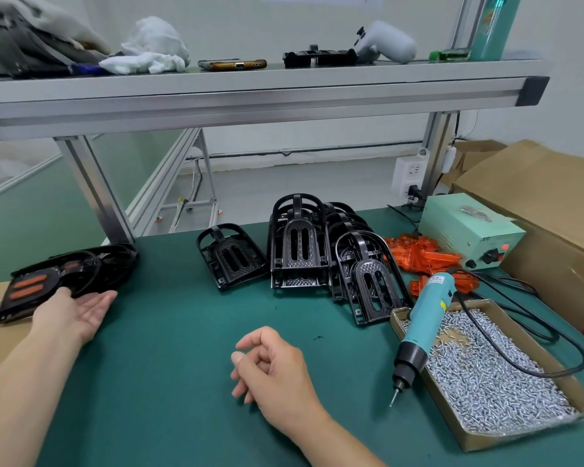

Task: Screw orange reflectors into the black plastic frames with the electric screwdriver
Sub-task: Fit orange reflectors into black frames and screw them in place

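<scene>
Two hands are over the green mat [169, 382], and neither holds a tool. The left hand [76, 313] lies palm up with its fingers straight and relaxed, gripping nothing; its thumb is at the edge of a finished frame [31, 288] that already carries two orange strips. That frame lies flat at the left edge of the bench, with more black frames behind it. The right hand [272, 369] hovers near the middle of the mat, its fingers loosely curled with nothing visible in them (thumb and forefinger are close but not clearly pinching).

The electric screwdriver [423, 323] is well to the right of that hand. Its teal body leans on the rim of the cardboard tray [486, 439], with the bit pointing down towards the mat and the black cable looping over the screws [486, 375] that fill the tray. The loose orange reflectors [418, 254] are heaped behind the screwdriver, just in front of a pale green power box [459, 224]. The empty black frames [300, 244] stand stacked at the back of the mat, one single frame [231, 257] lies to their left, and another leans at their right.
</scene>
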